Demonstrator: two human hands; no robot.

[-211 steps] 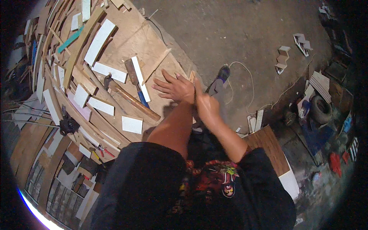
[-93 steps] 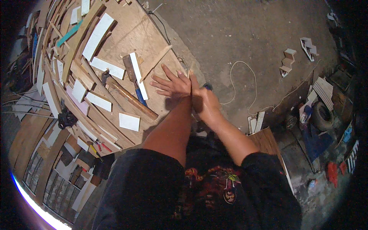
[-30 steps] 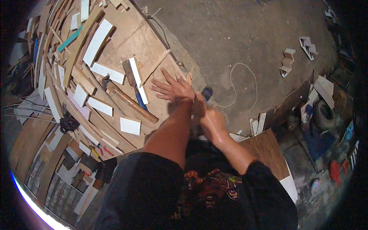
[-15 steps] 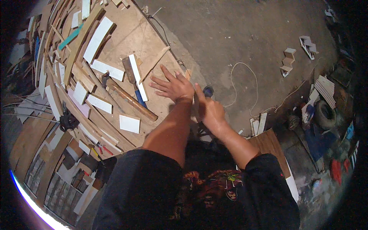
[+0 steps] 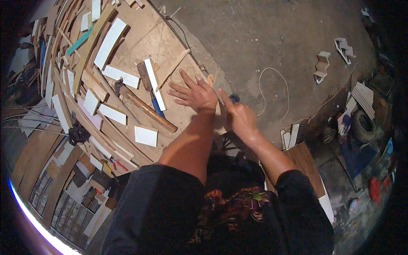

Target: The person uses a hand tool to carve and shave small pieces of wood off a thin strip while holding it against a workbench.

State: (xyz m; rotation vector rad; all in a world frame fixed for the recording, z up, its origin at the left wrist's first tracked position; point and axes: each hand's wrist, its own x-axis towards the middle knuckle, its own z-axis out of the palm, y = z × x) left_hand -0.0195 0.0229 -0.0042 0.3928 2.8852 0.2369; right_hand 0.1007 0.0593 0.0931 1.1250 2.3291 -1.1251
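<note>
By the edge of the surface, the left grip is flat and spread wide. Some wood shows just beside it. The right grip is curled nearby; I cannot tell on what. A hammer lies left.

One wide fisheye view looks steeply down from the wearer's head, beside the counter. Nearest is the dark shirt, on the counter's near side; farther down, the left grip and right grip fall around the view's middle, at the counter's edge; lowest, the floor spreads right of the counter.
</note>
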